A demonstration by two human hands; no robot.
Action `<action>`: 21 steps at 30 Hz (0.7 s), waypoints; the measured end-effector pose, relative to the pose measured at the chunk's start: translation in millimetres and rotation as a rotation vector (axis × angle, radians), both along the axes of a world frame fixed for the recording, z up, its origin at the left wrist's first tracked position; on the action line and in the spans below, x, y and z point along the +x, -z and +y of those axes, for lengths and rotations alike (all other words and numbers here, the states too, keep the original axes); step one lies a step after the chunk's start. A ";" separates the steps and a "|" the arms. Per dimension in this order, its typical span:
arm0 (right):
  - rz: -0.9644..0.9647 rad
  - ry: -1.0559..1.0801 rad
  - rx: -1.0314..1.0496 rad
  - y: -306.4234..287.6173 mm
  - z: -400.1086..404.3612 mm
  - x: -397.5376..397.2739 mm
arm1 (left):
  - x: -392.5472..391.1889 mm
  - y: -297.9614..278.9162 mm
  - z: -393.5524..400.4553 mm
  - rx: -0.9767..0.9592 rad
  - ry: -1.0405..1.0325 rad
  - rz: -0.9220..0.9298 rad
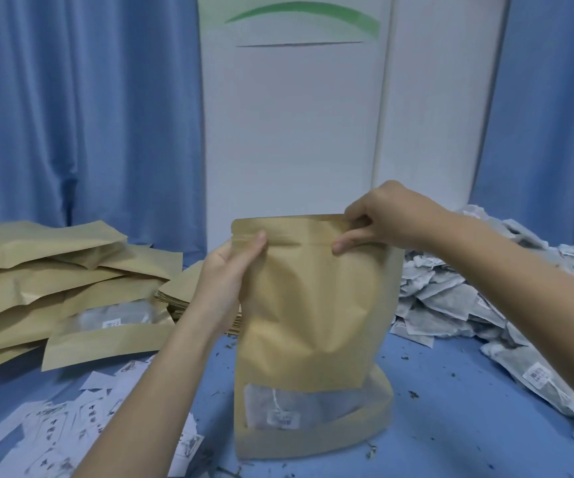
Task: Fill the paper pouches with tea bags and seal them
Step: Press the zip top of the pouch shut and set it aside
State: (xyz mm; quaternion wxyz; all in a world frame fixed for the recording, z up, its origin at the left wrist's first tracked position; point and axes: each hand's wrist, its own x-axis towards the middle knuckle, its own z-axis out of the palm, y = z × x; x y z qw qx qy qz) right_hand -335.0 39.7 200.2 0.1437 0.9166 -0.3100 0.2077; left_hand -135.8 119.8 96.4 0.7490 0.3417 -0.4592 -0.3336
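I have the paper pouch (313, 326) standing upright on the blue table (451, 381), dead centre, and I take everything else from it. Through its lower window I can see a tea bag (275, 405) with its string and tag, so I judge the filling done and the sealing in hand. My left hand (234, 270) grips the pouch's upper left edge, thumb laid on the closure strip; my right hand (378, 219) pinches the top edge towards the upper right corner, a finger pressed on the front just under the strip. What the next move turns on — the strip runs level, left to right, between my two hands, while the pouch's long axis stands vertical. Both hands are already on it; the stretch between them seems the part yet to press, though I cannot tell how much is shut. Left of the pouch lies a stack of filled pouches (47, 284); right of it, the heap of loose tea bags (458, 298); at its front left, scattered paper slips (72, 419).
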 end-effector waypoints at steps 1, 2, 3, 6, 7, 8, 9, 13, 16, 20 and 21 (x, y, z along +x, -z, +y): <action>0.004 0.011 -0.007 -1.3 -0.7 -1.3 | -2.5 -2.1 -2.2 -0.013 -0.046 -0.020; -0.015 0.004 -0.008 -2.1 -0.4 -1.3 | -5.4 -3.7 -3.8 -0.023 -0.089 -0.034; -0.057 -0.033 0.003 -2.5 2.0 0.4 | -7.7 -4.6 -5.1 -0.032 -0.132 -0.048; -0.163 -0.225 0.058 -2.2 14.4 18.1 | -16.3 -3.5 -6.6 -0.057 -0.238 -0.148; -0.146 -0.248 0.085 -2.3 19.2 26.5 | -19.1 -2.4 -5.5 -0.070 -0.268 -0.207; -0.108 -0.245 0.116 -3.8 21.5 33.7 | -22.1 -0.8 -5.4 -0.080 -0.296 -0.255; -0.071 -0.231 0.149 -6.0 22.4 39.3 | -23.6 0.7 -4.9 -0.077 -0.321 -0.278; -0.017 -0.189 0.243 -12.8 22.8 45.1 | -24.4 3.1 -3.1 -0.048 -0.375 -0.269; -0.024 -0.158 0.271 -8.8 23.4 47.5 | -27.4 4.1 -2.5 -0.082 -0.383 -0.256; -0.022 -0.151 0.265 -5.7 25.8 49.8 | -28.3 7.0 -3.5 -0.102 -0.425 -0.306; -0.016 -0.160 0.249 -5.3 26.7 50.6 | -29.0 7.9 -3.7 -0.119 -0.459 -0.338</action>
